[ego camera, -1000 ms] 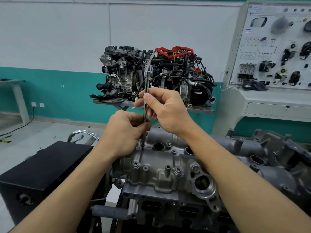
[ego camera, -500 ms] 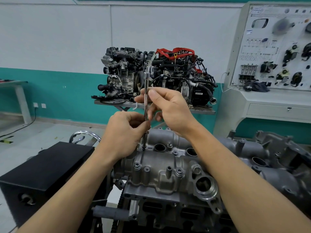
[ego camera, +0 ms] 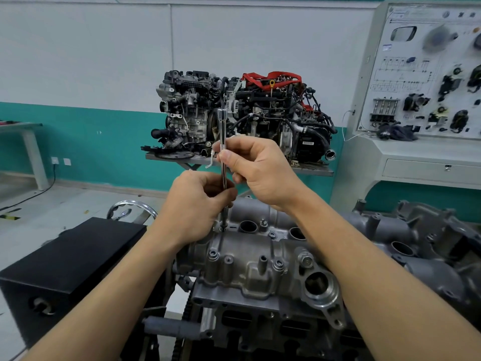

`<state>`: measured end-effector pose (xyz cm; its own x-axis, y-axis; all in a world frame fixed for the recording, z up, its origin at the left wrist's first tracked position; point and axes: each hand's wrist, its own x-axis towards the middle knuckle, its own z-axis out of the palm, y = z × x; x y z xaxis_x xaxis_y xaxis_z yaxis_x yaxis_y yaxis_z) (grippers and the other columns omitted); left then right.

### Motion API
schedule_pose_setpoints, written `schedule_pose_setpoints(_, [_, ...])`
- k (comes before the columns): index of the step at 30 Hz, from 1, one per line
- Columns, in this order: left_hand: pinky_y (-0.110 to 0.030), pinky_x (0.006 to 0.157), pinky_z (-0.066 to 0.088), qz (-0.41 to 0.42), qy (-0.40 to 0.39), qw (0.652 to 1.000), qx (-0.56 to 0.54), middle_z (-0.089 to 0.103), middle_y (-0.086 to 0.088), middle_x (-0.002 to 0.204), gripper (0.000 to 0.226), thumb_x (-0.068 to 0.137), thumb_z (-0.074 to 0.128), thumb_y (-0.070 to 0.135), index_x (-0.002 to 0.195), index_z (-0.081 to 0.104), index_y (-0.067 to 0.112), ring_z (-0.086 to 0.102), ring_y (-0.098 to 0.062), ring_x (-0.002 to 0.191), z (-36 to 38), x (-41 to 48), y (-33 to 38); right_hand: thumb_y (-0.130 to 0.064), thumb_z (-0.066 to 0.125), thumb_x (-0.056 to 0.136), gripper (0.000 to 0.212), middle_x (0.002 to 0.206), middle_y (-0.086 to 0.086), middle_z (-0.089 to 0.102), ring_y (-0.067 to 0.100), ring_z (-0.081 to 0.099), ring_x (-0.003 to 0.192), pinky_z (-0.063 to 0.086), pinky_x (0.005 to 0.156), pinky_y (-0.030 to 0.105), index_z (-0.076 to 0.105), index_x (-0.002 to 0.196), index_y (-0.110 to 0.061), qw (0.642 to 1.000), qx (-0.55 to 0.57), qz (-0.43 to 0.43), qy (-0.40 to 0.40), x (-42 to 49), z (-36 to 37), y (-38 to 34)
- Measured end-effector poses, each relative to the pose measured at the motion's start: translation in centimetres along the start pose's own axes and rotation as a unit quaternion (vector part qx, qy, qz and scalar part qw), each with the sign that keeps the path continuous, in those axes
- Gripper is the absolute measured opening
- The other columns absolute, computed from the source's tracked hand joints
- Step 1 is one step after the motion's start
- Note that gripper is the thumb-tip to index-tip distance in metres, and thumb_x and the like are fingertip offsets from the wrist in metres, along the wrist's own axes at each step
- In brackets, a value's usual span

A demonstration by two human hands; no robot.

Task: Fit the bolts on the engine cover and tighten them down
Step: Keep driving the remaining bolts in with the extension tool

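Observation:
A grey cast engine cover (ego camera: 250,272) lies in front of me with several bolts (ego camera: 213,254) seated along its near edge. A long chrome extension bar (ego camera: 222,131) stands upright with its lower tip on a bolt at the cover's far left corner. My left hand (ego camera: 197,207) pinches the bar low down, just above the cover. My right hand (ego camera: 257,168) grips the bar higher up between thumb and fingers. The bar's square top end sticks out above both hands.
A black box (ego camera: 70,259) sits to the left of the engine. A second engine (ego camera: 239,118) stands on a stand behind my hands. A grey training panel console (ego camera: 426,100) fills the right side. More grey castings (ego camera: 429,230) lie at right.
My right hand's fingers have shifted round the bar, as in twisting it. The left hand and the bar's tip stay at the same bolt.

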<state>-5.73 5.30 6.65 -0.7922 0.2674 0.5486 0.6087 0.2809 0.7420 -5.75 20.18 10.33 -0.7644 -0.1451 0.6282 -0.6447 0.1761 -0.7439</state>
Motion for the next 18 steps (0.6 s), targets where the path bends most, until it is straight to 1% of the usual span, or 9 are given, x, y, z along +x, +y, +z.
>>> schedule_pose_setpoints(3, [-0.007, 0.057, 0.045, -0.011, -0.001, 1.0, -0.004, 0.076, 0.007, 0.071, 0.011, 0.09, 0.073, 0.014, 0.082, 0.075, 0.021, 0.067, 0.002, 0.06, 0.0, 0.0, 0.0, -0.008, 0.076, 0.085, 0.02, 0.063, -0.012, 0.06, 0.003, 0.052, 0.056, 0.044, 0.054, 0.017, 0.06, 0.078, -0.018, 0.999, -0.007, 0.0, 0.045, 0.0, 0.0, 0.0])
schedule_pose_setpoints(5, [-0.008, 0.059, 0.047, -0.012, 0.001, 1.0, -0.005, 0.076, 0.007, 0.071, 0.009, 0.09, 0.072, 0.012, 0.084, 0.077, 0.018, 0.068, 0.001, 0.061, 0.0, 0.0, 0.0, -0.014, 0.079, 0.084, 0.02, 0.071, -0.001, 0.059, 0.011, 0.053, 0.063, 0.045, 0.058, 0.023, 0.059, 0.079, -0.018, 0.998, -0.025, 0.014, 0.051, 0.0, 0.1, -0.1])
schedule_pose_setpoints(7, [-0.011, 0.062, 0.051, -0.009, 0.003, 1.0, -0.002, 0.076, 0.006, 0.072, 0.011, 0.09, 0.072, 0.012, 0.083, 0.077, 0.018, 0.071, -0.005, 0.065, 0.0, 0.0, 0.0, -0.016, 0.069, 0.092, 0.005, 0.084, 0.008, 0.065, 0.006, 0.055, 0.063, 0.044, 0.058, 0.016, 0.066, 0.093, -0.013, 1.0, -0.013, 0.025, 0.01, -0.1, 0.2, -0.4])
schedule_pose_setpoints(9, [-0.014, 0.063, 0.053, -0.006, 0.003, 1.0, 0.003, 0.076, 0.004, 0.072, 0.012, 0.09, 0.072, 0.011, 0.081, 0.076, 0.018, 0.072, -0.01, 0.067, -0.1, 0.0, 0.1, -0.012, 0.054, 0.102, 0.019, 0.096, 0.021, 0.068, 0.009, 0.05, 0.06, 0.043, 0.053, 0.009, 0.068, 0.105, 0.0, 1.0, -0.001, 0.022, -0.022, -0.3, 0.2, -0.7])
schedule_pose_setpoints(10, [-0.013, 0.062, 0.052, -0.004, 0.003, 1.0, 0.007, 0.076, 0.003, 0.071, 0.014, 0.09, 0.071, 0.01, 0.079, 0.075, 0.018, 0.071, -0.009, 0.065, -0.1, 0.0, 0.1, -0.01, 0.049, 0.103, 0.024, 0.095, 0.025, 0.067, 0.012, 0.048, 0.06, 0.043, 0.053, 0.008, 0.068, 0.105, 0.005, 0.999, -0.006, 0.015, -0.03, -0.3, 0.2, -0.8])
schedule_pose_setpoints(12, [-0.011, 0.06, 0.049, -0.006, 0.002, 1.0, 0.015, 0.076, 0.005, 0.07, 0.017, 0.09, 0.071, 0.01, 0.076, 0.073, 0.02, 0.068, -0.003, 0.061, -0.1, 0.0, 0.1, -0.007, 0.052, 0.102, 0.024, 0.078, 0.013, 0.069, 0.011, 0.048, 0.056, 0.041, 0.053, 0.009, 0.07, 0.096, 0.007, 0.999, -0.037, -0.001, -0.017, -0.5, 0.2, -1.0])
schedule_pose_setpoints(14, [-0.012, 0.061, 0.051, -0.01, -0.001, 1.0, 0.01, 0.076, 0.005, 0.071, 0.014, 0.09, 0.072, 0.011, 0.08, 0.074, 0.02, 0.069, -0.003, 0.063, -0.1, 0.0, 0.2, -0.009, 0.066, 0.094, 0.016, 0.067, -0.001, 0.066, 0.007, 0.05, 0.051, 0.042, 0.051, 0.017, 0.07, 0.082, 0.001, 0.998, -0.058, 0.001, 0.027, -0.4, 0.3, -0.8])
schedule_pose_setpoints(16, [-0.013, 0.064, 0.053, -0.017, -0.002, 1.0, -0.006, 0.077, 0.004, 0.073, 0.01, 0.089, 0.073, 0.01, 0.085, 0.076, 0.018, 0.072, -0.007, 0.068, 0.0, -0.1, 0.2, -0.014, 0.078, 0.085, 0.023, 0.062, 0.002, 0.06, 0.012, 0.05, 0.052, 0.044, 0.053, 0.027, 0.06, 0.07, -0.01, 0.995, -0.068, 0.009, 0.078, -0.3, 0.2, -0.5])
schedule_pose_setpoints(18, [-0.015, 0.066, 0.055, -0.019, -0.002, 1.0, -0.014, 0.077, 0.002, 0.074, 0.007, 0.089, 0.073, 0.009, 0.088, 0.077, 0.015, 0.073, -0.01, 0.07, 0.0, -0.1, 0.2, -0.019, 0.08, 0.083, 0.025, 0.068, 0.006, 0.06, 0.017, 0.052, 0.057, 0.045, 0.055, 0.032, 0.057, 0.075, -0.012, 0.995, -0.065, 0.02, 0.078, -0.3, 0.2, -0.4])
